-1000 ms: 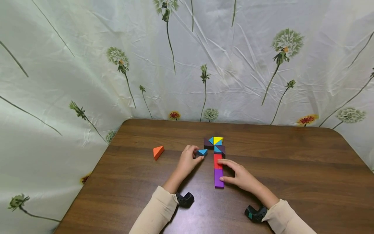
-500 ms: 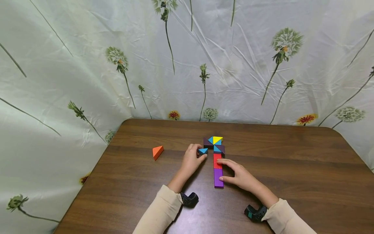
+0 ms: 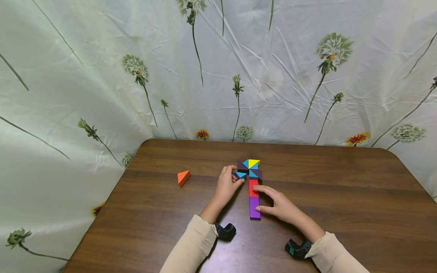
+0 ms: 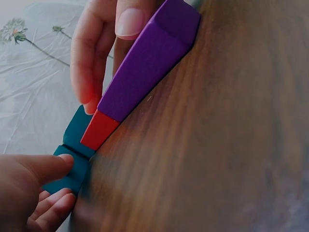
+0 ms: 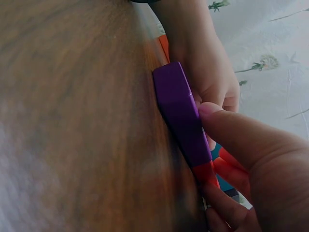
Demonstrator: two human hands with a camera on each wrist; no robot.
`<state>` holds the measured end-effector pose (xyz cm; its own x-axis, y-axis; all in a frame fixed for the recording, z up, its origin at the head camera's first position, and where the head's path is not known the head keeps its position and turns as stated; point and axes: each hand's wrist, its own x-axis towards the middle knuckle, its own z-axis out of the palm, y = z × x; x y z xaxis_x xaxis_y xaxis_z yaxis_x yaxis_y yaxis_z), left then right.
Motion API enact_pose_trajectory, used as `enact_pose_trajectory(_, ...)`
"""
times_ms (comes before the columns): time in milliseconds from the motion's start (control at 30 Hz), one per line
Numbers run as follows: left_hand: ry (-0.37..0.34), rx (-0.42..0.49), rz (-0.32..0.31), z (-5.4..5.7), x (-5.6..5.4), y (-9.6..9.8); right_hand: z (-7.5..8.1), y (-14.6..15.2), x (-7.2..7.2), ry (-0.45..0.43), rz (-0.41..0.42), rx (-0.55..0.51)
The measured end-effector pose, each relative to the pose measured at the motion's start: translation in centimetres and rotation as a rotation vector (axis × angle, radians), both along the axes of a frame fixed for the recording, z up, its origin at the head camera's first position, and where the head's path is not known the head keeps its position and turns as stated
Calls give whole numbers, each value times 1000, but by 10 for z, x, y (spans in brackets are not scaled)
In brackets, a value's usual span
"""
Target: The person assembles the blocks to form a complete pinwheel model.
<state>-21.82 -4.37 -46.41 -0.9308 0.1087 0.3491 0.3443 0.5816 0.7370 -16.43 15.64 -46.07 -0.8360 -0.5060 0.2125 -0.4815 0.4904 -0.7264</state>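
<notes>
My left hand (image 3: 226, 184) pinches a blue triangular block (image 3: 241, 175) between thumb and fingers, just left of a row of blocks. In the left wrist view that block (image 4: 65, 176) lies against another blue block (image 4: 77, 129). My right hand (image 3: 281, 204) rests against the row from the right. Its thumb touches the purple block (image 3: 254, 207) and its forefinger lies on the red block (image 3: 253, 183). Beyond the red sit blue and dark triangles (image 3: 257, 173), then a yellow triangle (image 3: 253, 162) with blue beside it. A dark triangle (image 3: 241, 167) stands at their left.
An orange triangular block (image 3: 183, 178) lies alone on the left of the brown wooden table (image 3: 341, 189). A pale floral cloth (image 3: 280, 76) hangs along the back and left. Each wrist wears a black device (image 3: 226, 232).
My left hand has shifted right with the blue triangular block, bringing it closer to the row. The right hand stays in place on the red and purple blocks.
</notes>
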Motion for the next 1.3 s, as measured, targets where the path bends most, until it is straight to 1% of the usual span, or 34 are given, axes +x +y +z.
enact_pose_trajectory(67,-7,13,-6,0,0,0,0,0,0,2,1,-1)
enact_pose_trajectory(100,-33,25,-9,0,-1,0,0,0,0,3,1,0)
enact_pose_trajectory(200,-64,40,-11,0,-2,1,0,0,0,6,2,3)
enact_pose_trajectory(400,-109,65,4,1,-4,3,0,0,0,10,1,5)
enact_pose_trajectory(533,-115,88,16,0,-5,4,-1,0,0,18,3,2)
enact_pose_trajectory(733,-95,114,24,0,-7,5,-2,1,0,26,-1,4)
enact_pose_trajectory(833,-83,99,37,1,-7,6,-2,1,0,19,-4,3)
enact_pose_trajectory(1067,-74,9,84,2,-6,8,0,0,0,-3,-2,9)
enact_pose_trajectory(1300,-69,-18,104,3,-6,10,0,0,0,8,-1,6)
